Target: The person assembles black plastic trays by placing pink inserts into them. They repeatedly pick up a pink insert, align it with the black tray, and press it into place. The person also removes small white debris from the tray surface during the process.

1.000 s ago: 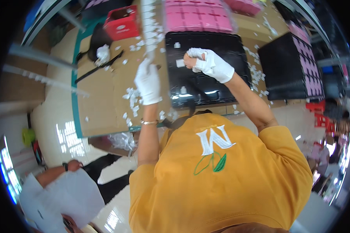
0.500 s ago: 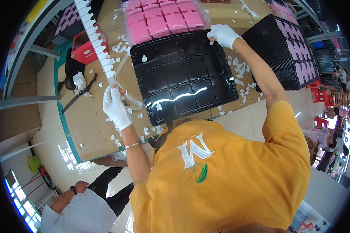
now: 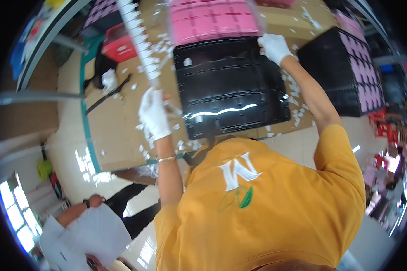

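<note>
Since half a second ago the view has been tilted only a little; the black tray [image 3: 233, 86] is seen in much the same place on the worktop [image 3: 117, 131], while the right hand [image 3: 275, 46] has been kept at the tray's far right corner and the left hand [image 3: 153, 115] has been kept on the long white strip [image 3: 138, 38]. A second ago both hands were held close together over the tray, so they have since been spread apart: one to the strip, one to the far corner.

The black tray is laid flat on the brown worktop, directly ahead of the person in the yellow shirt [image 3: 267, 212]. Its moulded pockets appear empty apart from one small white piece near the far left. Just beyond its far edge a pink tray [image 3: 215, 20] is placed, touching or nearly touching it. To the right a stack of black trays with pink inserts [image 3: 343, 67] is stood.

The left grip is closed around the lower end of the white strip, which is raised and runs away up-left. The right grip is curled on the tray's far corner; whether the edge is pinched cannot be told.

White scraps [image 3: 298, 97] are scattered about the tray. A red box [image 3: 120, 45] is set at the far left.
</note>
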Demonstrator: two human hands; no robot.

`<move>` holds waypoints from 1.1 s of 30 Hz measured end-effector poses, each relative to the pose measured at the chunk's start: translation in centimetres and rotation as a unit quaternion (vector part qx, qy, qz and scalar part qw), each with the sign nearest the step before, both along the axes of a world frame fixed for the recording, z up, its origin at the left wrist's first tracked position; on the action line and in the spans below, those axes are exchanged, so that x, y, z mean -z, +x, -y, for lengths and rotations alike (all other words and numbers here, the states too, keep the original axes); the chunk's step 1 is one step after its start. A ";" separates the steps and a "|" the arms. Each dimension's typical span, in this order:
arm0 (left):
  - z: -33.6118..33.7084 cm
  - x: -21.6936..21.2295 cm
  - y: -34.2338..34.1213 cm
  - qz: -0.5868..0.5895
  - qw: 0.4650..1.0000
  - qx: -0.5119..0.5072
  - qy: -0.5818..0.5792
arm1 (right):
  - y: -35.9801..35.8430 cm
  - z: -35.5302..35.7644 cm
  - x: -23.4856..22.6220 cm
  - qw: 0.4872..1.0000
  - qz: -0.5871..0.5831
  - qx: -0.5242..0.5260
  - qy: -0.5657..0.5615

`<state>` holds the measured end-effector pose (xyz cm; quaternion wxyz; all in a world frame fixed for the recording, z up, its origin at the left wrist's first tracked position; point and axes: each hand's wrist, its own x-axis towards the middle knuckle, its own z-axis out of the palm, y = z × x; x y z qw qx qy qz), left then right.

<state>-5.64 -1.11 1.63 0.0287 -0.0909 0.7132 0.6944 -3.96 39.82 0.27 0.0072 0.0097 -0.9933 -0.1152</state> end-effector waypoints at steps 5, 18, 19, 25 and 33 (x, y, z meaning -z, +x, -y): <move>0.0 0.1 0.9 -0.022 0.999 0.031 0.016 | -0.8 14.4 -0.8 0.853 -0.182 -0.086 -0.481; 1.0 3.0 -0.9 -0.398 0.848 -0.046 -0.347 | -2.0 27.5 -4.0 0.692 -0.073 0.010 -0.718; 1.2 2.8 -1.3 -0.439 0.805 -0.059 -0.394 | -1.6 27.4 -5.0 0.660 -0.034 0.037 -0.750; 4.1 3.0 -4.1 -0.378 0.836 0.009 -0.398 | 4.2 19.1 -9.7 0.732 0.066 -0.054 -0.676; 9.1 5.7 0.1 -0.232 0.910 -0.017 -0.342 | 16.0 3.8 -5.2 0.951 0.186 -0.009 -0.248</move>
